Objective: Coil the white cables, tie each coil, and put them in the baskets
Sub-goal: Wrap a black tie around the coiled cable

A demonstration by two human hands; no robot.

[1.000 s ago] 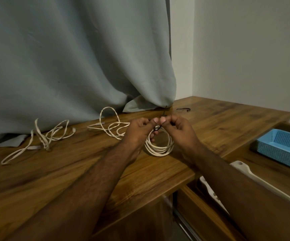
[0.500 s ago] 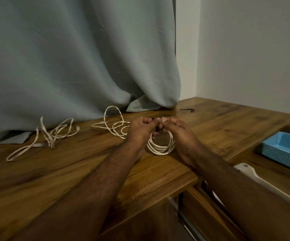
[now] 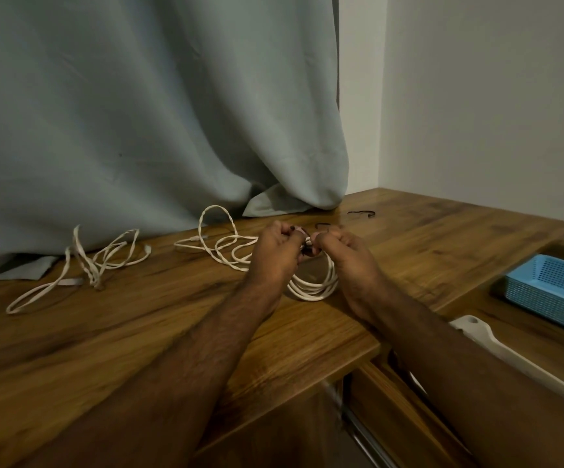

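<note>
At frame centre, the left hand (image 3: 274, 251) and right hand (image 3: 344, 255) pinched a dark tie (image 3: 306, 246) on the coiled white cable (image 3: 314, 285). Loose cables (image 3: 98, 261) lay left; a blue basket (image 3: 554, 292) sat right. No writing was legible.

white cables (image 3: 311, 285), blue perforated basket (image 3: 550, 292)

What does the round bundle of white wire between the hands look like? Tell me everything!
The coil is a white cable wound into several round loops, one beside another. It looks smooth and bendy, like plastic-coated wire. Its lower part rests on the wooden table, close to the front edge, and it tilts up toward the hands. The left hand and right hand pinch its top, where something small and dark, perhaps a tie, shows between the fingertips. Its ends are hidden.
</note>
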